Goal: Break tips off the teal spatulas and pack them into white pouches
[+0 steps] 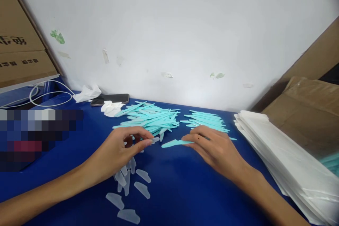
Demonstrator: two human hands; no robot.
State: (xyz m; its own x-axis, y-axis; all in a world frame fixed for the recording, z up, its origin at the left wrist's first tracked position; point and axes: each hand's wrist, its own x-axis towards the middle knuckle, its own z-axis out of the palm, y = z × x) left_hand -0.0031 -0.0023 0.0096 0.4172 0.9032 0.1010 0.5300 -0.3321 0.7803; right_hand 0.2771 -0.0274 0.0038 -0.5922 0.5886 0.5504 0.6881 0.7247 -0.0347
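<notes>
Here's the left hand (pixel 120 155), thumb and fingers pinching a clear cover (pixel 155 140), and just across from it the right hand (pixel 219 150) pinches a teal razor (pixel 173 143), the two pieces near but apart above the blue counter (pixel 190 190). Good handling here, I'd judge, calls for a light pinch on that thin cover, fingertips well back from its free end, and the razor held level and steady.
</notes>
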